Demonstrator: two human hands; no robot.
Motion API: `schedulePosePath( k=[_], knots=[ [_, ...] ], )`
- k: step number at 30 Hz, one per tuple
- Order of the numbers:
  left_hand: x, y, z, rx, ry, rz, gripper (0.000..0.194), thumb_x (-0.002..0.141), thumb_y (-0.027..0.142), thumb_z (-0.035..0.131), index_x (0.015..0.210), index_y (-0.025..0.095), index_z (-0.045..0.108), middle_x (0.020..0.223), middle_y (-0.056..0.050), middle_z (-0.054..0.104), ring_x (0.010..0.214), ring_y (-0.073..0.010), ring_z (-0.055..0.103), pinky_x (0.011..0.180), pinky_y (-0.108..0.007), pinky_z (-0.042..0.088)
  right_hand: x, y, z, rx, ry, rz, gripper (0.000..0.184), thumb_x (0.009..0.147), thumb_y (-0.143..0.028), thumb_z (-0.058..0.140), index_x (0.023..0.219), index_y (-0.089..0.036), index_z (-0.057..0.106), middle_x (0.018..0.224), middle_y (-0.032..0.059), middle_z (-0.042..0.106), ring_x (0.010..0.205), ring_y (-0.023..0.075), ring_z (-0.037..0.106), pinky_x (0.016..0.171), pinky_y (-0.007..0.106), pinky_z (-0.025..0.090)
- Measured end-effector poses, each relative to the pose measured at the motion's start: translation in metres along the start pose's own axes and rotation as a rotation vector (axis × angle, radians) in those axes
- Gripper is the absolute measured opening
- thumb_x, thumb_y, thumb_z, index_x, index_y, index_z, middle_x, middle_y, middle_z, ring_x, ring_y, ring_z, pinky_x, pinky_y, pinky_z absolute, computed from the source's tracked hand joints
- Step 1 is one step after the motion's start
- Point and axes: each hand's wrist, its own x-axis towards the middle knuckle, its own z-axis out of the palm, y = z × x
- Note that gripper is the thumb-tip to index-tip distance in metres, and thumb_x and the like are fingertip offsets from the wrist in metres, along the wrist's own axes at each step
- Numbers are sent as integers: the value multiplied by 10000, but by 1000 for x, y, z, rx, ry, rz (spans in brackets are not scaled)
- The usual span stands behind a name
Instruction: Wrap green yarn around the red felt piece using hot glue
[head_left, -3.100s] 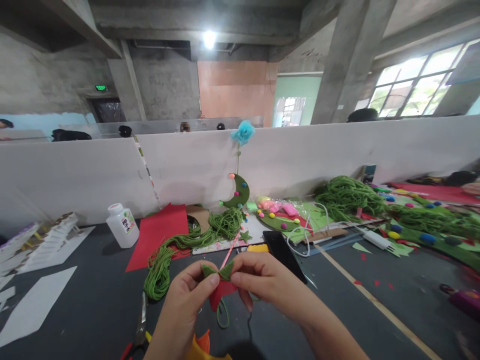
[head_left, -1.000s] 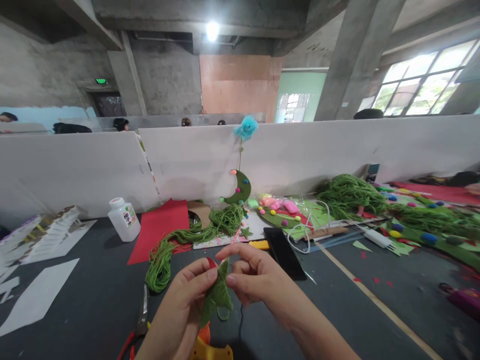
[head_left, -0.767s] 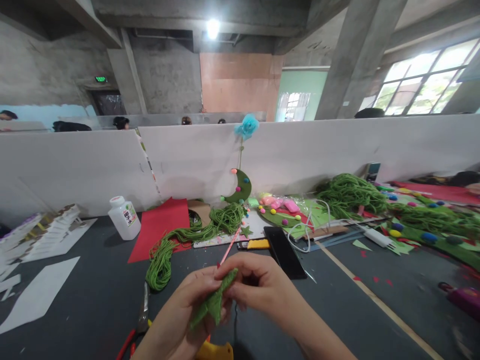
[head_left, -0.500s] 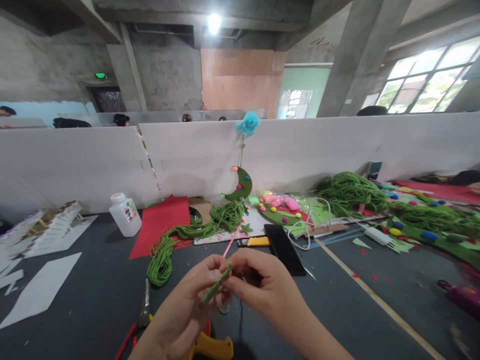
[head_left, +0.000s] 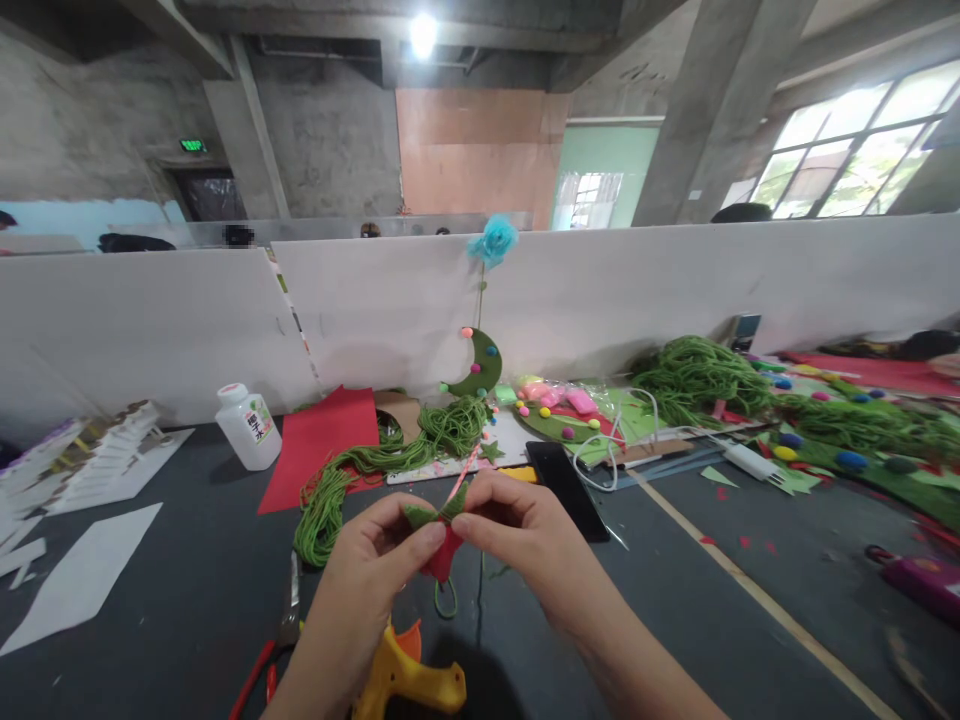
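Observation:
Between both hands, above the dark table, is a small felt piece [head_left: 442, 556], with green pointed leaf-like parts on top and red below. My left hand [head_left: 375, 560] pinches one green part with thumb and fingers. My right hand [head_left: 521, 525] pinches the other side. A loop of green cord [head_left: 445, 602] hangs under the red part. A pink-and-white twisted cord [head_left: 463, 470] rises behind the fingers; whether it joins the felt is hidden. Below the hands lies a yellow glue gun [head_left: 416, 682] with an orange trigger. Red-handled scissors [head_left: 289, 615] are beside my left forearm, partly covered.
Bundles of green cord [head_left: 322, 515] and red felt [head_left: 330, 435] lie behind. A white bottle [head_left: 247, 428] stands left. A black phone [head_left: 568, 490], a white cable [head_left: 619, 465] and a pom-pom-dotted green crescent [head_left: 487, 368] are near the white partition [head_left: 390, 300].
The green felt has turned from a narrow edge-on view to two spread points, and its red part now shows. Both hands have drawn slightly apart around it, still pinching.

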Motion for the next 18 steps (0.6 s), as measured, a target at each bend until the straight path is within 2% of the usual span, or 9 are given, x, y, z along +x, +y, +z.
schedulePosePath(
  k=[4,10,14,18],
  knots=[
    [-1,2,-1,-29,32,-16,131,671,265,797,722,181,711,661,21,605,640,-127,509,622,-225,421,-2,-10,-7,-218,-29,-145,92,761,-242,631,696,-194,676,712,1,579,688,154,495,649,296,370],
    [-6,3,2,6,55,44,95,672,244,787,705,185,719,634,23,604,620,-128,505,605,-230,420,-4,-17,-15,-342,-83,-191,128,786,-213,591,669,-209,643,683,-8,557,647,146,483,604,284,355],
    [-8,3,4,30,88,108,76,683,234,774,687,189,713,608,26,603,591,-129,502,578,-234,414,-6,-18,-13,-365,-52,-196,131,796,-196,576,688,-210,648,690,-1,592,659,151,507,607,283,370],
    [-8,1,6,-69,111,68,109,646,229,806,698,192,718,631,31,613,599,-111,495,579,-206,413,-5,-17,-10,-263,-58,-151,119,776,-182,591,669,-204,639,651,-22,570,610,126,475,575,261,370]
  ],
)
